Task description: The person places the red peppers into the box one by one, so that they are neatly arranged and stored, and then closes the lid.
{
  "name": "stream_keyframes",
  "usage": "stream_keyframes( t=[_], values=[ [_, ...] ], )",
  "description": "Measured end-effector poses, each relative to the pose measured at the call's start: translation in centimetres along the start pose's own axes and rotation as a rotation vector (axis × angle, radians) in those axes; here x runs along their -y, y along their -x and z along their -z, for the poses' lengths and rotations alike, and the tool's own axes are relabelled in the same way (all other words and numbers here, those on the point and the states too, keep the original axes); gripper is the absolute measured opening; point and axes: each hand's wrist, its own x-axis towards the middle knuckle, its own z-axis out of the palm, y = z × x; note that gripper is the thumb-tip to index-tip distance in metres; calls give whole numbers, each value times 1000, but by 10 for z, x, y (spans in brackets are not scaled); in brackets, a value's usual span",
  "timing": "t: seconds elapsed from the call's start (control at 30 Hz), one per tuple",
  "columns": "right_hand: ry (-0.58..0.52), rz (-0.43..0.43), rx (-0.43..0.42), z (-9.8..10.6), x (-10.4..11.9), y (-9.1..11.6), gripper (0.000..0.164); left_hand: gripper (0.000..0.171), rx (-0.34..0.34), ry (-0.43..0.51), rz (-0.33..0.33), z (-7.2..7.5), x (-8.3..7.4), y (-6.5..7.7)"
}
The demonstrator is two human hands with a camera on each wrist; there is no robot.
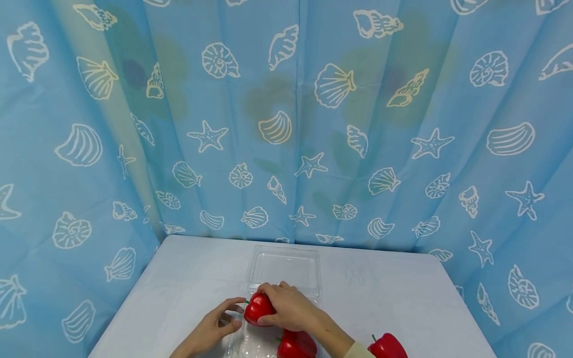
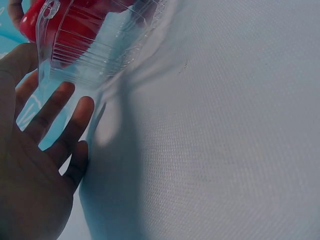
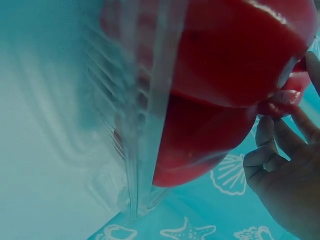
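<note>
My right hand (image 1: 291, 304) grips a red bell pepper (image 1: 258, 309) from above, over a clear plastic clamshell box (image 1: 250, 343). The pepper's green stem points left, toward my left hand (image 1: 214, 325). That hand is beside the box with its fingers spread and nothing in its grasp; whether its fingertips touch the pepper or the box I cannot tell. Another red bell pepper (image 1: 296, 344) lies in the box below my right wrist. In the right wrist view, large red peppers (image 3: 235, 55) bulge above the clear wall, and my right hand (image 3: 292, 165) holds the pepper beyond them.
The box's clear lid (image 1: 286, 268) lies folded back toward the far edge of the white table (image 1: 380, 288). One more red bell pepper (image 1: 388, 345) is to the right of my right forearm. A blue curtain (image 1: 286, 124) with shell prints hangs behind and around the table.
</note>
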Motion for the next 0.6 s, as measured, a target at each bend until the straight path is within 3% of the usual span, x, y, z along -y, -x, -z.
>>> stream_keyframes(
  t=[0.3, 0.6],
  values=[
    [125, 15, 54, -9, 1, -3, 70, 62, -8, -13, 6, -2, 1, 2],
    [204, -6, 13, -13, 4, -6, 69, 60, -4, -8, 7, -2, 3, 0]
  ],
)
